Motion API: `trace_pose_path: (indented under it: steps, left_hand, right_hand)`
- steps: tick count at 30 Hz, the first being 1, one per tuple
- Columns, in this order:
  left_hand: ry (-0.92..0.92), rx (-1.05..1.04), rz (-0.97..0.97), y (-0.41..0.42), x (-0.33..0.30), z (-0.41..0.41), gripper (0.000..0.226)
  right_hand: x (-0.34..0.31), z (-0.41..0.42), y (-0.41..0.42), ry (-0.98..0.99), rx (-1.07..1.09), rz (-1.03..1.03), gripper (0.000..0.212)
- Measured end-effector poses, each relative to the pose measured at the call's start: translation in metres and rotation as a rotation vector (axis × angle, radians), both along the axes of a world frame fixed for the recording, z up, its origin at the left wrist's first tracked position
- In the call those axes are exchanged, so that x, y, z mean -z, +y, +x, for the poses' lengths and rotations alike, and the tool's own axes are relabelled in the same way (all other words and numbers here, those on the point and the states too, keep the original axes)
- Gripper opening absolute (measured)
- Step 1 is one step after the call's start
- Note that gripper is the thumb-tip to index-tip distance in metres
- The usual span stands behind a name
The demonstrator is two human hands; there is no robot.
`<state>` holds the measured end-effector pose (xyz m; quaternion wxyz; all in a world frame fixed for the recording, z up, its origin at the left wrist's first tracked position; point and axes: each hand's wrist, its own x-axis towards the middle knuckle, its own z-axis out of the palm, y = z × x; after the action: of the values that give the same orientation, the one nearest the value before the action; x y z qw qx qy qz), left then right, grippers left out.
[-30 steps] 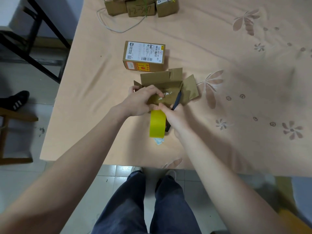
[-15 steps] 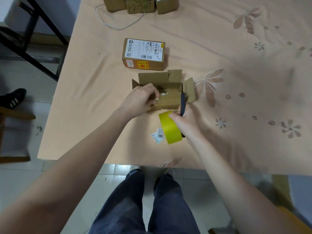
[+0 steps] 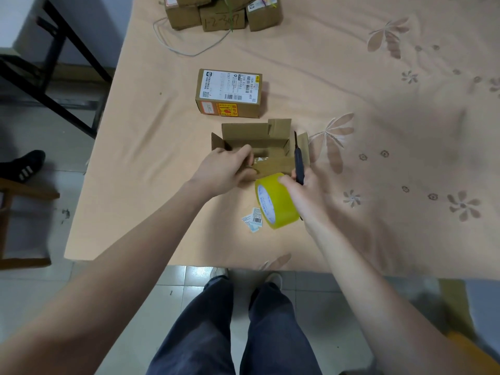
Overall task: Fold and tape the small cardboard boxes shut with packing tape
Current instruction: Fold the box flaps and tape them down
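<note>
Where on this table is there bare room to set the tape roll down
Bare cloth lies left of the open box, toward the table's left edge, and to the right, past the right hand, across the flower print. It is crowded in front of the open box: tape roll, label scraps, left hand. The labelled box stands close behind it.

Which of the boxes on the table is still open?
The plain box under the left hand, flaps up. The labelled box behind it and the stacked boxes at the far edge look closed.
</note>
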<state>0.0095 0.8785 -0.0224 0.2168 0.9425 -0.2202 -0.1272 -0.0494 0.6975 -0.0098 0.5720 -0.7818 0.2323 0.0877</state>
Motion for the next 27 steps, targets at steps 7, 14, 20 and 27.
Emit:
trace_pose_path:
  steps: [7,14,20,27]
  left_hand:
    - [-0.141,-0.043,0.105,-0.005,0.001,-0.003,0.021]
    - [-0.157,-0.029,0.089,0.017,-0.013,0.003,0.033]
    - [-0.178,-0.007,0.200,0.024,-0.024,0.004,0.048]
    - [-0.219,-0.057,0.035,-0.015,-0.037,-0.028,0.031]
  right_hand:
    - [-0.020,0.000,-0.013,-0.068,-0.041,0.068,0.032]
    - [-0.057,-0.005,-0.020,-0.183,-0.092,0.145,0.024]
    - [-0.085,-0.007,-0.024,-0.211,-0.106,0.127,0.024]
    - [-0.092,-0.005,-0.033,-0.256,-0.050,0.062,0.030]
